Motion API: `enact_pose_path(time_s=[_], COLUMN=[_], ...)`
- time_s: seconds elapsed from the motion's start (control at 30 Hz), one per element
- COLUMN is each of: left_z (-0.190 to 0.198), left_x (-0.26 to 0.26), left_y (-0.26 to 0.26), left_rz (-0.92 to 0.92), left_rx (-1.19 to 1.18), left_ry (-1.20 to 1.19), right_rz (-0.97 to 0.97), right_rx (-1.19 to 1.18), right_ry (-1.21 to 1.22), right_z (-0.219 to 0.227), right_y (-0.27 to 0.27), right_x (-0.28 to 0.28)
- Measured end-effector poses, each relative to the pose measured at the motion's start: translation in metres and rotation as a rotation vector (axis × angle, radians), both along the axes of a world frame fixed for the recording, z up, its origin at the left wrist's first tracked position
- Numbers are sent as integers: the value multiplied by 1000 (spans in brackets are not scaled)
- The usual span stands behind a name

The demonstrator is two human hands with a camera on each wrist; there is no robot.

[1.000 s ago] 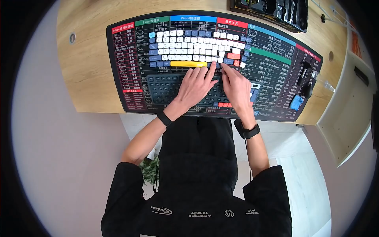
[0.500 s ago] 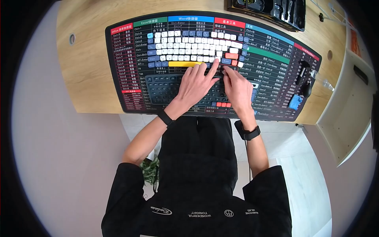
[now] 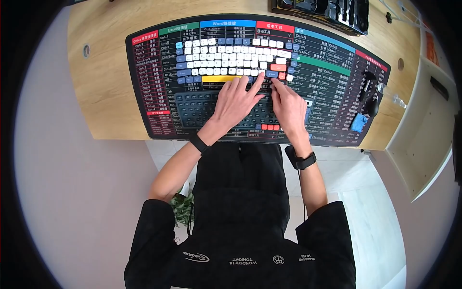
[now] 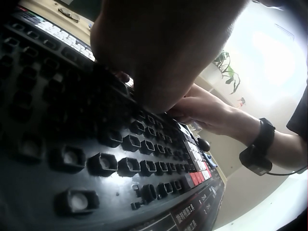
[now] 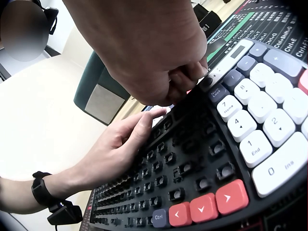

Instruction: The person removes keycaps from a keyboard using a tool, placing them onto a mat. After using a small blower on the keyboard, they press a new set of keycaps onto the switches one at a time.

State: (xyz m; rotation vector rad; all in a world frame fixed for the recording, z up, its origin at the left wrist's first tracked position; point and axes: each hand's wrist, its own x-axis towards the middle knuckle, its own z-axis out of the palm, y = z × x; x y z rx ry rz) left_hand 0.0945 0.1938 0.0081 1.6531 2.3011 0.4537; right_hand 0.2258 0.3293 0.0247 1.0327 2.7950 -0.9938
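White, blue and red keycaps (image 3: 219,57), with a long yellow one (image 3: 216,78), lie in rows above a dark keyboard (image 3: 197,108). My left hand (image 3: 237,102) reaches over the keyboard, its index fingertip at a white keycap in the bottom rows; the other fingers are loosely bent. Close to its right, my right hand (image 3: 290,107) has its fingertips just below a blue keycap (image 3: 272,74). In the right wrist view, the fingers of my right hand (image 5: 149,53) are curled; whether they pinch anything is hidden. Bare switches (image 5: 156,166) fill most of the keyboard.
A large printed mat (image 3: 332,96) lies under everything on the wooden desk (image 3: 103,82). An open black box (image 3: 332,12) stands at the back right. At the mat's right are a black mouse (image 3: 372,107) and a blue item (image 3: 358,123). A white drawer-like tray (image 3: 418,159) is beyond.
The head view has shifted slightly. Relative to the keycaps, my left index fingertip and my right fingertips have moved a little to the right.
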Motion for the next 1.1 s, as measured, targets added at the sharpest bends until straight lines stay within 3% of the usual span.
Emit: enact_pose_path(time_s=[0.77,0.97,1.1], left_z=[1,7,15], left_x=[0,0,5], left_y=[-2,-5,-25], left_rz=[-7,5,40], left_rx=[5,44,168], left_ry=[12,-6,-114], right_rz=[-22,-29,-143], right_rx=[36,6,-161], right_ry=[48,54,185], right_z=[1,20,44], right_y=[5,-2,-13], right_x=[-3,4,26])
